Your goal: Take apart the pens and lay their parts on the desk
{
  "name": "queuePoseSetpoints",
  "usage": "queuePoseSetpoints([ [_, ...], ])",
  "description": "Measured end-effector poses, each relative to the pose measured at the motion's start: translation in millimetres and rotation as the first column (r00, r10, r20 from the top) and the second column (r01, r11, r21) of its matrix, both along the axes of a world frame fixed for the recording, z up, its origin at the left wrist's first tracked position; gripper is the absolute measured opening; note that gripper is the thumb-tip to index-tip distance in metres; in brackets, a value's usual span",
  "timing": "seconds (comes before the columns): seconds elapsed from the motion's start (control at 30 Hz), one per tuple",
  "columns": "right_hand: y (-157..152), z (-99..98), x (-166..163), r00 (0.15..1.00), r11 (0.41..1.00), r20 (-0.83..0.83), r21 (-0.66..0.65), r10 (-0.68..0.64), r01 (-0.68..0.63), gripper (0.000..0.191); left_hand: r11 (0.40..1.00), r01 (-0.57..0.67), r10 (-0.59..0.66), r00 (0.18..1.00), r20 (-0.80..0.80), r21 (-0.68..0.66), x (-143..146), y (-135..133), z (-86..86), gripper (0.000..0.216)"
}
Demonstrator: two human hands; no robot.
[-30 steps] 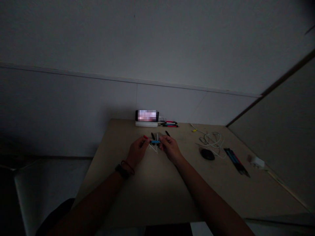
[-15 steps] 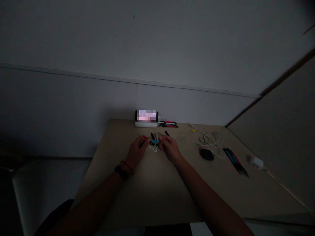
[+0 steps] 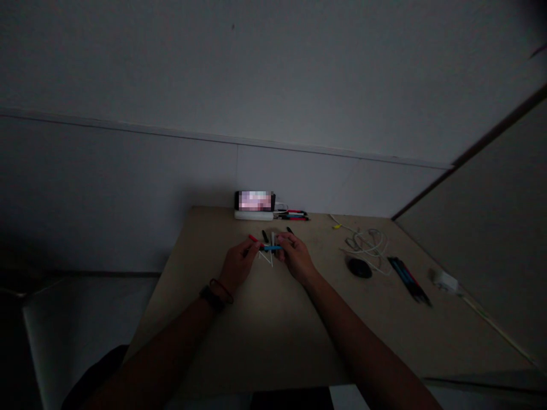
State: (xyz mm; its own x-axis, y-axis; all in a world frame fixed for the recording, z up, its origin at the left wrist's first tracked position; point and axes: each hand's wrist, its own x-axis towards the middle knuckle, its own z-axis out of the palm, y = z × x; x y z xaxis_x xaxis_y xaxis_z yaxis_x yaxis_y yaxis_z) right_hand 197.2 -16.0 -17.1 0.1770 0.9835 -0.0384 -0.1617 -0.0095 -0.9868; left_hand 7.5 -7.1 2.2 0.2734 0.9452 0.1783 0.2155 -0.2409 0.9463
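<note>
My left hand (image 3: 239,263) is closed in a pinch on a red pen part (image 3: 253,238) that sticks up past the fingertips. My right hand (image 3: 298,260) is also closed, its fingers gripping a blue pen part (image 3: 272,247). The blue part points left and its end meets or nearly meets the left fingertips; whether the two parts join I cannot tell. Beneath and between the hands lie thin white sticks (image 3: 266,259), like pen tubes. A small black piece (image 3: 265,235) lies just behind them, and another black piece (image 3: 290,230) pokes out behind my right hand.
A lit phone (image 3: 255,201) leans on a white block (image 3: 253,216) by the wall. Several pens (image 3: 294,215) lie beside it. To the right are a coiled white cable (image 3: 371,242), a black mouse (image 3: 359,267), a row of dark pens (image 3: 409,280) and a white plug (image 3: 445,280).
The blue part has shifted slightly and shows more of its length beside the right fingers. Red now shows near its left end. Both arms stay nearly in place.
</note>
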Motion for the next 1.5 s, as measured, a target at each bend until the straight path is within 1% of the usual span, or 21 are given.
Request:
queuePoseSetpoints([
  [0.13, -1, 1.8, 0, 1.000, 1.000, -0.016, 0.002, -0.015, 0.015, 0.042, 1.000, -0.008, 0.008, 1.000, 0.019, -0.008, 0, -1, 1.6, 0.040],
  [0.33, -2, 5.7, -4, 0.996, 1.000, -0.084, 0.002, -0.022, 0.022, 0.044, 1.000, -0.005, 0.005, 1.000, 0.012, -0.013, 0, 1, 0.7, 0.039],
  [0.6, -3, 10.8, -5, 0.988, 0.999, -0.152, -0.037, 0.001, -0.006, 0.043, 1.000, -0.004, 0.004, 1.000, 0.007, -0.026, 1, 1, -0.5, 0.040],
  [0.77, -3, 10.5, -5, 0.986, 0.999, -0.166, -0.031, 0.010, -0.015, 0.043, 1.000, -0.003, 0.003, 1.000, -0.010, -0.015, 0, 0, 0.4, 0.041],
  [1.0, -4, 10.5, -5, 0.982, 0.999, -0.191, -0.042, 0.013, -0.021, 0.043, 1.000, -0.004, 0.004, 1.000, -0.026, -0.005, 0, 1, -2.9, 0.042],
  [1.17, -4, 10.2, -4, 0.980, 0.998, -0.197, -0.049, 0.016, -0.026, 0.042, 1.000, -0.007, 0.007, 0.999, -0.031, -0.011, 1, 1, -0.5, 0.043],
  [1.5, -4, 8.4, -3, 0.979, 0.999, -0.204, -0.042, 0.015, -0.024, 0.041, 1.000, -0.002, 0.002, 1.000, -0.014, -0.007, 1, 0, -0.5, 0.041],
])
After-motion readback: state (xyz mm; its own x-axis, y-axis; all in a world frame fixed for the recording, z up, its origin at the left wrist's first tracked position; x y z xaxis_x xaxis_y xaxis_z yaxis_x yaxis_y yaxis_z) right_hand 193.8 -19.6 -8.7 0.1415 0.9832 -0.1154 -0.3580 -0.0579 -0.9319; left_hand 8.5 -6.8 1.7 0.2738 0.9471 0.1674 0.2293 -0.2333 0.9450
